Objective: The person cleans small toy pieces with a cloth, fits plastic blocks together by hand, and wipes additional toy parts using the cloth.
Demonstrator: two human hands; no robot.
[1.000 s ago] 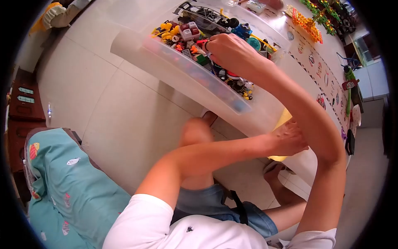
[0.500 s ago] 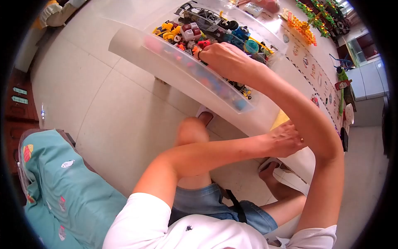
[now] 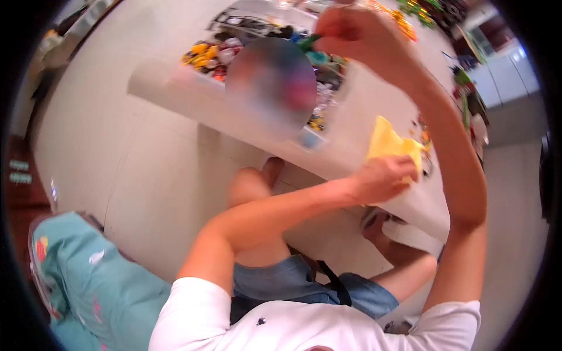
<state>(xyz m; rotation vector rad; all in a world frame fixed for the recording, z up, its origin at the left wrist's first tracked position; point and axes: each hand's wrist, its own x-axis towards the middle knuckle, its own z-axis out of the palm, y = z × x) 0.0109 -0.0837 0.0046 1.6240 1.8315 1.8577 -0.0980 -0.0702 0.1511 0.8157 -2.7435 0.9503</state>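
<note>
My right hand (image 3: 345, 35) is raised over the right side of the clear plastic bin (image 3: 205, 82). Its fingers are pinched on a small dark green piece (image 3: 310, 42), smeared by motion. Mixed toy parts (image 3: 202, 57), yellow, red and black among them, fill the bin. A round blurred patch hides the bin's middle. Lower right, my left hand (image 3: 386, 177) has its fingers closed on the near edge of a yellow cloth (image 3: 391, 142), which lies on the white table (image 3: 357, 111).
Small loose pieces (image 3: 425, 140) lie right of the cloth. Orange and green decorations (image 3: 404, 23) stand at the table's far end. A teal fabric-covered seat (image 3: 105, 286) is at lower left. My knees and feet are below the table edge.
My right hand has risen out of the bin, toward the upper right, with the green piece. My left hand sits slightly farther left, and more of the yellow cloth shows. The whole view has shifted.
</note>
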